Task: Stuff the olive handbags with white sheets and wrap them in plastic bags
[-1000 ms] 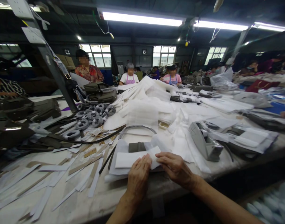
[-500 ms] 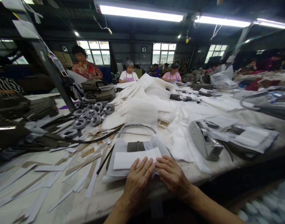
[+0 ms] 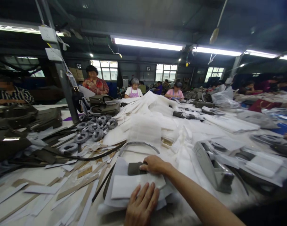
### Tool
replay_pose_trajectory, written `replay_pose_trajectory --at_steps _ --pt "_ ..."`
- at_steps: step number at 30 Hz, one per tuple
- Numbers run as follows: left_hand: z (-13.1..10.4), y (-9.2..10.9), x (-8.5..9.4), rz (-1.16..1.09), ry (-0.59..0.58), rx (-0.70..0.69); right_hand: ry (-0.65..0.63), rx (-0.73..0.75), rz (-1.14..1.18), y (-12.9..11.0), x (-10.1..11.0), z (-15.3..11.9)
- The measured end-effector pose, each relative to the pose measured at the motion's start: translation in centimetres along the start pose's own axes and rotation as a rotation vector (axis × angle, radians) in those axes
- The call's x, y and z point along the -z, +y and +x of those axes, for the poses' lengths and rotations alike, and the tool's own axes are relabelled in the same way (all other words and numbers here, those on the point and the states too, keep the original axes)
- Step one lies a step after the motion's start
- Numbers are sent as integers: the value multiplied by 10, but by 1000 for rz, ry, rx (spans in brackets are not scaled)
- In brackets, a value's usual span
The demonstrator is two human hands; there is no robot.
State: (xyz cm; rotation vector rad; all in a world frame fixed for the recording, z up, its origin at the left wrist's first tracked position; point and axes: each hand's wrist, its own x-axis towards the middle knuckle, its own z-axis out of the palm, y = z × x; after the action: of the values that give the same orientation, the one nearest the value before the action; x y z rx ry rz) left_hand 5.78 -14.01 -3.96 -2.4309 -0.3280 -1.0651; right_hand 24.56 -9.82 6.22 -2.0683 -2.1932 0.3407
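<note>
A bag wrapped in thin white sheet (image 3: 121, 169) lies near the table's front edge, its looped handle (image 3: 140, 144) pointing away from me. Across it rests a folded white foam piece (image 3: 124, 185). My left hand (image 3: 143, 202) lies flat on the near edge of the foam, fingers spread. Above the foam, my right hand (image 3: 154, 164) has its fingers curled on the right end of a dark grey-green flap (image 3: 134, 168); its thumb and fingertips press there.
A grey tape dispenser (image 3: 214, 166) stands right of the bag, with another wrapped bag (image 3: 263, 163) beyond. White foam sheets (image 3: 150, 110) pile up behind. Coiled grey straps (image 3: 93, 127), paper strips (image 3: 42, 189) and dark bags (image 3: 13, 117) lie left. People sit across the table.
My right hand has moved up and left from the foam's near edge to the dark flap. My left hand stays by the foam, slightly lower in view. The camera view has tilted upward.
</note>
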Motion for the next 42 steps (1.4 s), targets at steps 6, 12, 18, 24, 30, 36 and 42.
replay_pose_trajectory --at_steps 6,12,18,24,30,36,42 --pt "-8 8 -21 -10 105 80 -59 -17 -177 16 -6 -1" --pt "-4 11 -31 -30 256 124 31 5 -225 31 -10 -20" --pt "2 12 -16 -137 165 154 160 -14 -90 23 -10 -54" --pt "6 8 5 -303 -38 173 388 232 128 6 -34 -116" --pt "17 -4 24 -552 -281 262 605 360 189 5 -65 -134" --pt "29 2 28 -605 -353 441 737 330 132 3 -70 -139" --pt "26 11 22 -568 -329 426 673 497 74 -11 -82 -200"
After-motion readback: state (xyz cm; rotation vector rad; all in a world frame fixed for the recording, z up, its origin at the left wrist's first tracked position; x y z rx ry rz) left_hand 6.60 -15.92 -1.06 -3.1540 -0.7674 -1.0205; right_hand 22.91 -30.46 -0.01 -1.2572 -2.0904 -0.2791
